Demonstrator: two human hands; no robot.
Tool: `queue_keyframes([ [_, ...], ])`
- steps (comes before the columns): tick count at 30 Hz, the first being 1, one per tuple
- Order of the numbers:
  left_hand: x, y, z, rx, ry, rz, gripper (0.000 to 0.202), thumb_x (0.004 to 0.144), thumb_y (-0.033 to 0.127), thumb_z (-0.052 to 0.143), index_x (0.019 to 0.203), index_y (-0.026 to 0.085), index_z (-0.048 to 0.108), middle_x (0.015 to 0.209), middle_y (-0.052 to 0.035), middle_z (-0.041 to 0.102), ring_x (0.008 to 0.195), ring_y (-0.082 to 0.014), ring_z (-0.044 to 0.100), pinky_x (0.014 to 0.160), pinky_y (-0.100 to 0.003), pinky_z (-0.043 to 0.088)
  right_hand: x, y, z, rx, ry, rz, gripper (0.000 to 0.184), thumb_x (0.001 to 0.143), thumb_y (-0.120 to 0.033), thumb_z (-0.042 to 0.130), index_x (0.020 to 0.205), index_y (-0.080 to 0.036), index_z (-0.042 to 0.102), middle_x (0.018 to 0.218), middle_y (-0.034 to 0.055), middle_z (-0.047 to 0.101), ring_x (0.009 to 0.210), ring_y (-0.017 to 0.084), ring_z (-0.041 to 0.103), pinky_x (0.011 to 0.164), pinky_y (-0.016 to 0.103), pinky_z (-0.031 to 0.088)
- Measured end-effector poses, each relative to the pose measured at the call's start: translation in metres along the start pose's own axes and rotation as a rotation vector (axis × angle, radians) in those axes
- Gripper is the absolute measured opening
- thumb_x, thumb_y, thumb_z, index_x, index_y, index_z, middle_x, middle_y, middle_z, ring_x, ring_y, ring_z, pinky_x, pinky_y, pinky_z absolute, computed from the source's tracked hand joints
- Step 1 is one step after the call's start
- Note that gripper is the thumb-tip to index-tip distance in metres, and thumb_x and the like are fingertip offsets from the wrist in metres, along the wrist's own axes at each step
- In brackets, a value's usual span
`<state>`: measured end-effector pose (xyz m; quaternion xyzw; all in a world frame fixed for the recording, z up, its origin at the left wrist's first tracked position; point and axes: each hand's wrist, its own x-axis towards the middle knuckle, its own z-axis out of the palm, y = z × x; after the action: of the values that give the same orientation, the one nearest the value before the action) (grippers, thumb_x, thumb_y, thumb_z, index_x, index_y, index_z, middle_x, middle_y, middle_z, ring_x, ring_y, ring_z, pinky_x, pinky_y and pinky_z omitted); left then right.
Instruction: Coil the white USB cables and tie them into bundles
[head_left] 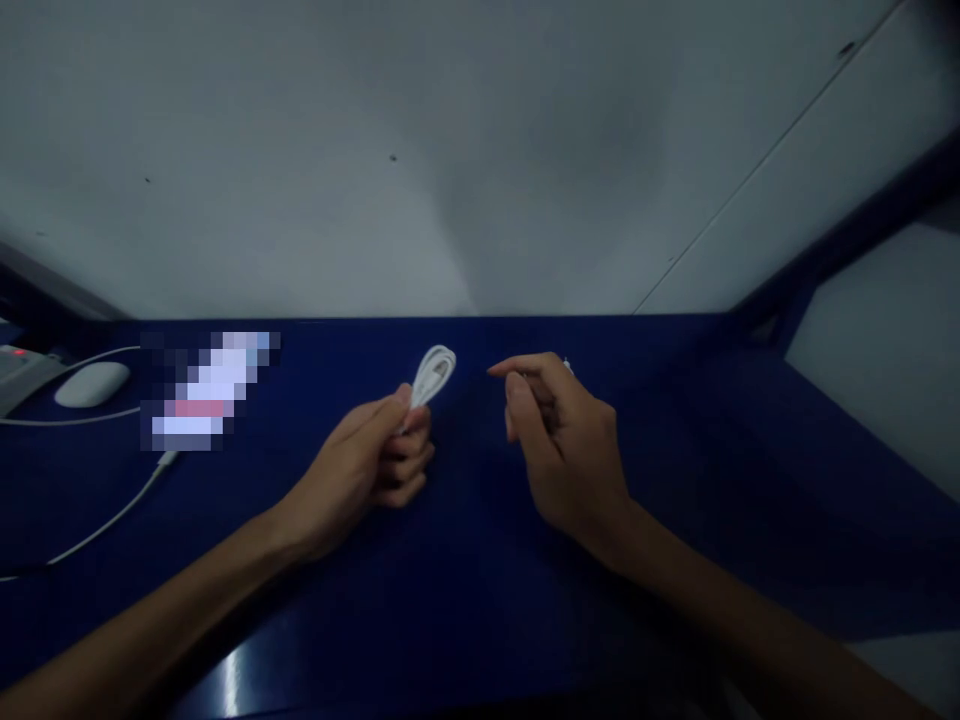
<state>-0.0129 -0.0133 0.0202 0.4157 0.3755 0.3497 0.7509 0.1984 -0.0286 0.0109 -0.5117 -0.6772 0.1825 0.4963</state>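
Note:
My left hand (360, 460) is closed, pinching a white charging cable (435, 372) between thumb and fingers. The cable is folded into a small looped bundle that sticks up above the thumb, with what looks like a metal plug end lying among the loops. To the right of the bundle, apart from it, is my right hand (566, 440). Its index finger points left toward the cable, the thumb stands a little away, and the other fingers are loosely curled with nothing visible in them. Just behind its knuckles peeks a small white object (568, 366), mostly hidden.
Both hands are over a dark blue tabletop (465, 600). At the left lie a blurred-out lit device (202, 390) with a white cord (112, 527) plugged in, a white mouse (92, 384) and a pale box (22, 375) with a red light. A grey-white panel (337, 180) rises behind.

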Motion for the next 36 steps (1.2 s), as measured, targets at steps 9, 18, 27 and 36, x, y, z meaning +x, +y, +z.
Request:
queue_keyframes([
  [9, 0.005, 0.001, -0.006, 0.041, 0.125, 0.040, 0.042, 0.106, 0.048, 0.063, 0.080, 0.022, 0.044, 0.068, 0.0091, 0.023, 0.053, -0.0073, 0.017, 0.042, -0.016, 0.025, 0.020, 0.024, 0.009, -0.304, -0.311, -0.088, 0.015, 0.101, -0.010, 0.067, 0.112, -0.019, 0.072, 0.107, 0.0082, 0.070, 0.090, 0.022, 0.069, 0.082, 0.038, 0.055],
  [18, 0.006, 0.002, -0.005, 0.033, 0.118, -0.005, 0.044, 0.107, 0.054, 0.058, 0.080, 0.021, 0.045, 0.068, 0.0085, 0.027, 0.051, -0.0073, 0.018, 0.040, -0.015, 0.026, 0.031, 0.039, 0.024, -0.314, -0.457, -0.030, 0.016, 0.103, -0.011, 0.067, 0.090, -0.020, 0.065, 0.095, 0.0078, 0.069, 0.090, 0.023, 0.066, 0.082, 0.039, 0.051],
  [27, 0.007, -0.003, -0.006, 0.069, 0.145, 0.036, 0.049, 0.108, 0.058, 0.060, 0.080, 0.022, 0.043, 0.066, 0.0087, 0.027, 0.050, -0.0064, 0.020, 0.040, -0.015, 0.027, 0.028, -0.001, 0.003, 0.234, -0.581, 0.308, 0.009, 0.108, -0.020, 0.063, 0.100, -0.017, 0.066, 0.078, 0.0016, 0.077, 0.054, 0.014, 0.069, 0.049, 0.027, 0.055],
  [36, 0.009, -0.007, -0.006, 0.082, 0.124, 0.029, 0.047, 0.106, 0.058, 0.064, 0.084, 0.021, 0.045, 0.067, 0.0093, 0.028, 0.049, -0.0055, 0.021, 0.041, -0.014, 0.027, 0.014, -0.011, 0.016, 0.461, -0.154, 0.093, 0.004, 0.105, -0.023, 0.072, 0.104, -0.020, 0.070, 0.103, 0.0047, 0.079, 0.095, 0.019, 0.081, 0.084, 0.035, 0.068],
])
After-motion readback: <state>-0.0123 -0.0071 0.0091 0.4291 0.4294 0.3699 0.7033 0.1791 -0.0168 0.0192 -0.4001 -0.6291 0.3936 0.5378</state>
